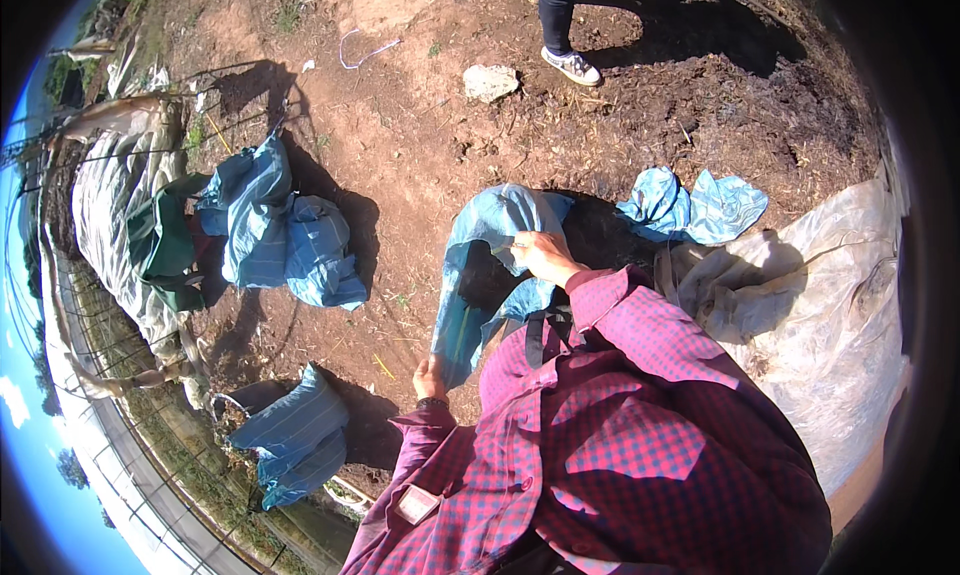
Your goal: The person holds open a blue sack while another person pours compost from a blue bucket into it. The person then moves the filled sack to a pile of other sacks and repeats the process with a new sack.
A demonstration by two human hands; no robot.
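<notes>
A blue woven plastic sack (506,209) hangs in front of me, its mouth spread apart and its inside in dark shadow. My right hand (541,255) grips the rim on the far side, fingers closed on the fabric. Lower and to the left, my left hand (430,380) holds another edge of the same sack, with a dark band around the wrist. How much the sack holds cannot be seen.
Filled blue sacks (255,230) and another blue sack (296,432) stand left. Crumpled blue sacks (690,203) lie right, beside plastic sheeting (817,305). A pale rock (490,83) lies ahead, near a person's shoe (571,66). Wire fencing (142,492) runs along the left.
</notes>
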